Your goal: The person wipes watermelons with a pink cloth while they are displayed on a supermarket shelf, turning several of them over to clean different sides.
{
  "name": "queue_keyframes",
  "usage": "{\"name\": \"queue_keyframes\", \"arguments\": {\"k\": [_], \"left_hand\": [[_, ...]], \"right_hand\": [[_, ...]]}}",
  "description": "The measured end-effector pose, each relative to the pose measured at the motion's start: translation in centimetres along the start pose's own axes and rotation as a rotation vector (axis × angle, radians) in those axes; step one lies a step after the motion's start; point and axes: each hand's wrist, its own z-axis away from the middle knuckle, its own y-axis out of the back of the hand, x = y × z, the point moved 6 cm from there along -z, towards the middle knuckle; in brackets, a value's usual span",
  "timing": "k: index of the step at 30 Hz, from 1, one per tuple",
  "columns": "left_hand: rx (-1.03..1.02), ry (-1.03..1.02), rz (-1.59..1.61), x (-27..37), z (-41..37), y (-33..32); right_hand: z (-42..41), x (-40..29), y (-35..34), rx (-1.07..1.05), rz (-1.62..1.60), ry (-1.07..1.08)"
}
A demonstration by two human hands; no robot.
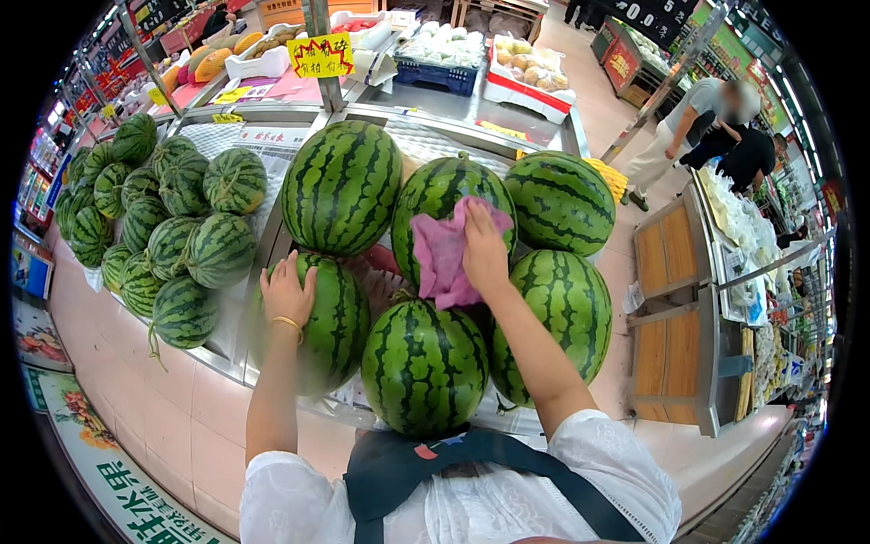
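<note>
My right hand (484,248) presses a pink cloth (440,255) against the back middle watermelon (435,187). With fingers spread, my left hand (289,289) rests on top of the front left watermelon (336,319); a gold-coloured bangle circles that wrist. Between my forearms lies the front middle watermelon (425,367). Other large striped ones sit around it: the back left watermelon (342,187), the back right watermelon (561,202) and the front right watermelon (564,319), partly behind my right forearm. The cloth hides part of the melon beneath it.
Small watermelons (180,238) are heaped at the left of the display. Behind stand a metal post (323,88) with a yellow handwritten sign (321,56), a blue crate (435,75) and a white box of bagged fruit (527,102). Wooden-sided counters (669,353) and people (680,126) are at the right.
</note>
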Motion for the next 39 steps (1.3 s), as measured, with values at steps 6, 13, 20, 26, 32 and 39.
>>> {"name": "queue_keyframes", "arguments": {"k": [6, 13, 20, 26, 32, 39], "left_hand": [[0.005, 0.010, 0.002, 0.1, -0.1, 0.0], [-0.054, 0.030, 0.003, 0.4, -0.3, 0.6], [-0.057, 0.044, 0.000, 0.7, -0.1, 0.8], [-0.020, 0.019, 0.009, 0.4, 0.0, 0.4], [-0.031, 0.047, 0.009, 0.4, -0.1, 0.8], [-0.026, 0.030, 0.005, 0.2, 0.1, 0.5]], "right_hand": [[-0.8, 0.0, -0.1, -0.047, 0.130, 0.064], [-4.1, 1.7, -1.0, -0.048, 0.090, 0.016], [-0.5, -1.2, -0.8, -0.046, 0.162, 0.139], [-4.5, 1.3, -1.4, -0.017, 0.175, 0.043], [2.9, -2.1, -0.7, -0.003, 0.170, 0.127], [-2.7, -0.6, -1.3, -0.034, 0.171, 0.087]]}}
